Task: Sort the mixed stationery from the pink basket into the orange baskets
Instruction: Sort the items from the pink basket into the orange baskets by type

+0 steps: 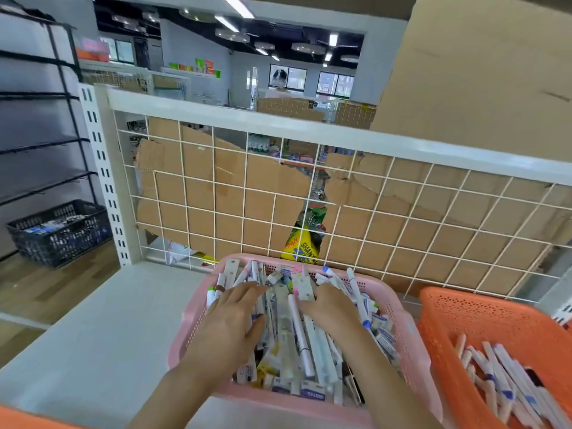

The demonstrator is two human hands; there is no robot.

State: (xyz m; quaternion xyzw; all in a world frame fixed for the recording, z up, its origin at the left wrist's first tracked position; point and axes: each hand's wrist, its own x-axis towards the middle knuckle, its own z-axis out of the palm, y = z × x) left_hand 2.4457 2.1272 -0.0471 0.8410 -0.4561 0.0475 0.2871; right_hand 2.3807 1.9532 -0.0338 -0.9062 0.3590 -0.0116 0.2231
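Observation:
A pink basket (411, 329) sits in front of me on a white shelf, heaped with mixed stationery (297, 351): white pens, markers, small packets. Both of my hands rest inside it on the pile. My left hand (235, 317) lies flat with fingers spread over the left part of the heap. My right hand (332, 308) is curled into the pile further back, its fingers partly buried among pens; whether it grips one I cannot tell. An orange basket (483, 317) stands to the right, holding several white pens with blue caps (507, 379).
A second orange basket's corner (18, 421) shows at the bottom left. A white wire grid backed with cardboard (278, 193) closes the shelf's far side. A black crate (62, 230) sits on the floor at the left. A large cardboard box (483, 69) looms at the upper right.

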